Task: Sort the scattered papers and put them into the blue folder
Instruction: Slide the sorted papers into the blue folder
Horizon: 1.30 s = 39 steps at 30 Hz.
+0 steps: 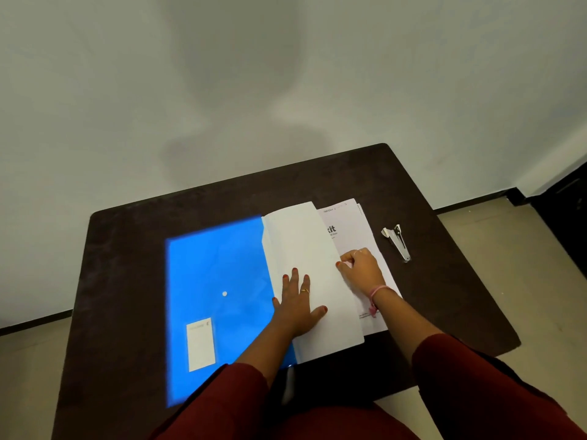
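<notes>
Fingers of the left hand (297, 304) lie straight and spread, pressed flat on a blank white sheet (309, 274) near the table's (127, 249) front edge. Right hand (360, 266) sits just beside it, fingers curled, thumb and fingertips pinching the right edge of that sheet, which lifts a little over the printed papers (352, 230) underneath. Printed stack shows bold black lettering at its far end; it rests toward the table's right side, partly covered by the white sheet. Blue folder (216, 274) lies flat on the left half of the table, running from mid-table to the front edge; the white sheet overlaps its right margin. Folder carries a white snap dot (224, 293) near its middle and a white label (200, 343) near its front left corner. Metal staple remover (397, 241) lies near the table's right edge, apart from the papers.
</notes>
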Available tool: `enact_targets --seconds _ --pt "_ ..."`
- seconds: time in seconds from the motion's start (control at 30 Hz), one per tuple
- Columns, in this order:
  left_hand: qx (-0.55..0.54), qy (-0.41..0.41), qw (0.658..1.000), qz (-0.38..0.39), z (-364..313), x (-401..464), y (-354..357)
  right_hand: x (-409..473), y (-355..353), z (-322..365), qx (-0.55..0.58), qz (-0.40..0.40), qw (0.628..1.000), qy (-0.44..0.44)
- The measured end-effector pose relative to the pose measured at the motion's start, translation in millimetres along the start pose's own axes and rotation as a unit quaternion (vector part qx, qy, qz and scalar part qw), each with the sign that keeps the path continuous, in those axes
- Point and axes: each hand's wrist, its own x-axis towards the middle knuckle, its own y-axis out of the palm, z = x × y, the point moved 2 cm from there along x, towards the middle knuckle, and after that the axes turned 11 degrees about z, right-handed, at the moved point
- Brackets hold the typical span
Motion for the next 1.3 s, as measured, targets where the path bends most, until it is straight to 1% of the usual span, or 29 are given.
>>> enact_targets --seconds 0.07,0.13,0.27,0.33,0.47,0.6,0.8,0.9,0.97,1.03,1.2,1.3 --pt "0.013 -0.011 1.0 0.0 -2 1 3 -2 -8 -5 -0.036 -0.029 0.999 0.007" --pt "0.031 -0.025 0.999 0.003 -5 2 5 -6 -18 -12 -0.04 -0.067 0.996 0.031" --pt "0.076 -0.051 0.996 0.005 -13 6 3 -14 -32 -36 0.004 -0.114 0.988 0.104" --pt "0.092 -0.057 0.994 0.004 -15 8 -1 -18 -37 -49 0.025 -0.106 0.985 0.131" --pt "0.117 -0.05 0.992 -0.017 -14 17 -8 -20 -42 -60 0.076 -0.075 0.988 0.107" --pt "0.122 -0.047 0.991 -0.026 -13 19 -9 -20 -41 -57 0.065 -0.061 0.991 0.097" --pt "0.118 -0.035 0.992 -0.035 -10 20 -7 -17 -45 -50 0.077 -0.034 0.991 0.106" --pt "0.122 -0.029 0.991 -0.035 -8 20 -6 -16 -43 -45 0.131 -0.022 0.985 0.109" --pt "0.12 -0.029 0.992 -0.033 -8 20 -7 -13 -40 -45 0.176 -0.001 0.978 0.109" --pt "0.12 -0.029 0.992 -0.032 -8 19 -7 -10 -40 -49 0.199 0.011 0.975 0.101" --pt "0.122 -0.025 0.992 -0.033 -7 18 -6 -16 -46 -45 0.215 0.023 0.976 0.022" --pt "0.12 -0.015 0.992 -0.034 -7 15 -8 -21 -53 -39 0.173 0.017 0.985 -0.008"
